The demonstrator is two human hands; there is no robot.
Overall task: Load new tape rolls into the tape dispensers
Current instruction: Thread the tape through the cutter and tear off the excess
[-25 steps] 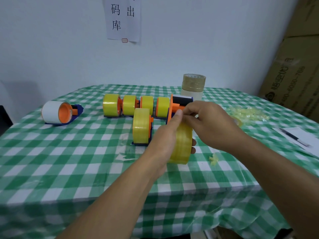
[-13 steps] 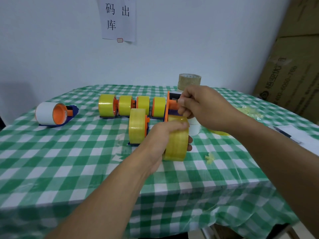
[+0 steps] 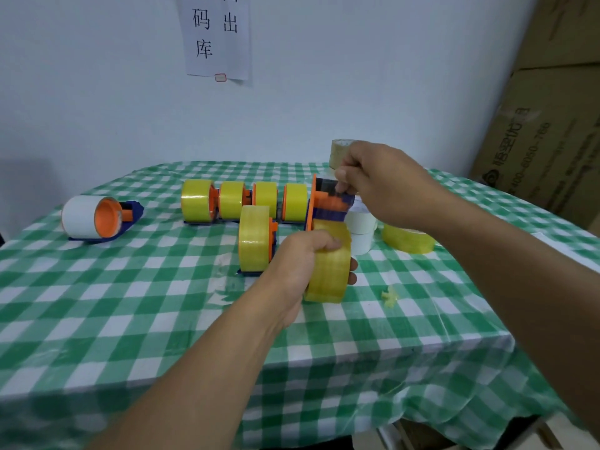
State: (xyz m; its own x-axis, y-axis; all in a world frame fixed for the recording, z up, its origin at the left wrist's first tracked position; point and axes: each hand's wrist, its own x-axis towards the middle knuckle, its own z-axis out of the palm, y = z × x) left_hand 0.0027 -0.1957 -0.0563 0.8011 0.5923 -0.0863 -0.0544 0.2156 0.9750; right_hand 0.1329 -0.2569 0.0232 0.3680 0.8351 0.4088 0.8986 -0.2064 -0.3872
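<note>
My left hand [image 3: 300, 263] grips a yellow tape roll [image 3: 329, 264] that sits on an orange and blue dispenser [image 3: 324, 203], held just above the table. My right hand [image 3: 378, 180] is raised above the dispenser's front, fingers pinched; what it pinches looks like the tape's free end, which is hard to see. A loaded dispenser [image 3: 255, 238] stands just left of my left hand. Behind it, a row of several loaded yellow dispensers [image 3: 243, 199] stands on the table.
A dispenser with a white roll [image 3: 97, 217] lies at the far left. White rolls [image 3: 360, 228] are stacked behind my hands, a flat yellow roll [image 3: 407, 238] to their right, a brown roll [image 3: 339, 151] further back. Cardboard boxes [image 3: 552, 125] stand at the right. Green checked cloth [image 3: 130, 303] covers the table.
My right hand has lifted up and away from the roll, towards the dispenser's top. My left hand keeps its grip on the roll.
</note>
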